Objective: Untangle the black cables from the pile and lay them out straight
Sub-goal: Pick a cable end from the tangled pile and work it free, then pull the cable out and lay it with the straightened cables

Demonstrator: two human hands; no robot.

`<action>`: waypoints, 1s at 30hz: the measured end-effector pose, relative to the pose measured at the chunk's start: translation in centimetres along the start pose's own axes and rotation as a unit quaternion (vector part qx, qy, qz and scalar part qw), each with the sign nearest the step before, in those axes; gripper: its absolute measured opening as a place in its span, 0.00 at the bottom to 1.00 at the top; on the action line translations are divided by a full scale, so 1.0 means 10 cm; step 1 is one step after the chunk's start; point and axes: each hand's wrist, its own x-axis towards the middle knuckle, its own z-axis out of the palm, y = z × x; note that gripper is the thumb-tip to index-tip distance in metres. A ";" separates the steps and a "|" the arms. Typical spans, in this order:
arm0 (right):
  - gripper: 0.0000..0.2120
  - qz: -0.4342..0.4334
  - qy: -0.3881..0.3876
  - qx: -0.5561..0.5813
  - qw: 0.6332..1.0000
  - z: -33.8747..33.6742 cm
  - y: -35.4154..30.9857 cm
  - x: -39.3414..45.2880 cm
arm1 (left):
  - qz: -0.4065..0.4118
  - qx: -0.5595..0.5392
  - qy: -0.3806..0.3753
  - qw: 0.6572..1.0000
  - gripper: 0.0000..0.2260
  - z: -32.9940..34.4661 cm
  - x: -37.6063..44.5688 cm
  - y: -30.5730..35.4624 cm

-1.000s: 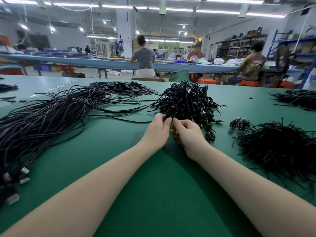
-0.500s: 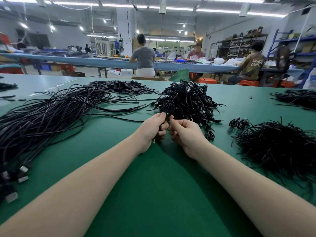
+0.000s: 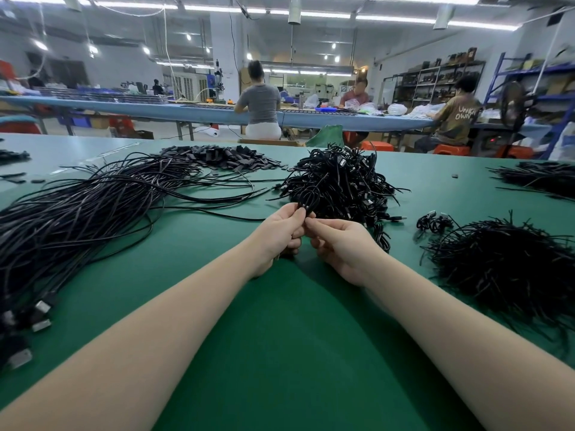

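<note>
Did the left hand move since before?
Yes. The left hand slid a little nearer the person, away from the tangled pile.

A green table (image 3: pixel 280 353) fills the view, plain and unpatterned. On it, a pile (image 3: pixel 339 181) of tangled cables is black with small silver plug tips. The straightened cables (image 3: pixel 77 219) at the left are black too, ending in silver metal connectors. A black heap of short ties (image 3: pixel 504 265) lies at the right. Flat black strips (image 3: pixel 224 157) lie at the far side. Beyond, a long blue bench (image 3: pixel 199 112), orange stools (image 3: pixel 451 149), blue shelving (image 3: pixel 557 98), and white ceiling lights (image 3: pixel 401 18).
</note>
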 end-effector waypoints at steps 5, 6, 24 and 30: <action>0.05 -0.176 0.103 -0.323 0.924 0.01 -0.02 -0.04 | 0.020 0.060 0.032 0.997 0.09 0.07 0.01 -0.01; 0.05 -0.226 0.121 -0.387 0.886 0.01 -0.03 -0.04 | 0.026 0.077 0.045 0.996 0.08 0.08 0.01 -0.01; 0.05 -0.384 0.090 -0.440 0.806 0.11 -0.09 -0.16 | -0.053 0.195 0.001 0.979 0.08 -0.39 -0.04 0.48; 0.05 -0.277 0.070 -0.351 0.892 0.11 -0.08 -0.13 | 0.040 0.169 -0.033 0.984 0.05 -0.32 -0.07 0.44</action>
